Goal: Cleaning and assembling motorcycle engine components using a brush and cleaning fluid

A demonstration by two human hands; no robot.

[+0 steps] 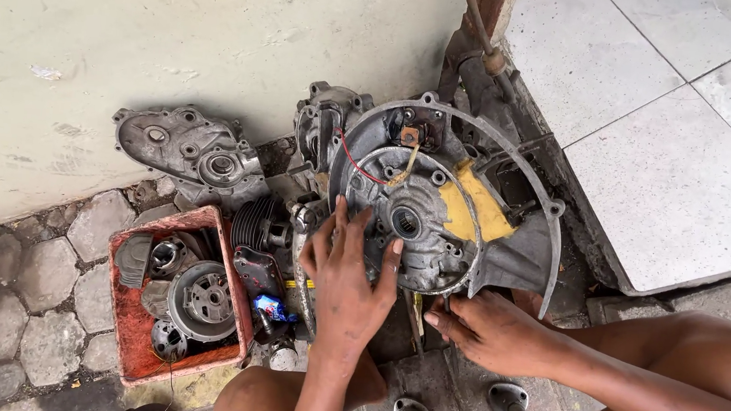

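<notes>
The engine case stands upright against the wall, in the middle of the scene, round and grey, with a yellow patch and a red wire across its face. The left hand lies flat on it, fingers spread wide, gripping nothing. The right hand is at its near lower edge, fingers curled; what it grips I cannot tell. It seems the case is being steadied. To the left, a red tray holds parts.

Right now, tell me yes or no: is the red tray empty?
No, the red tray holds several grey metal engine parts, among them a round ribbed part.
</notes>
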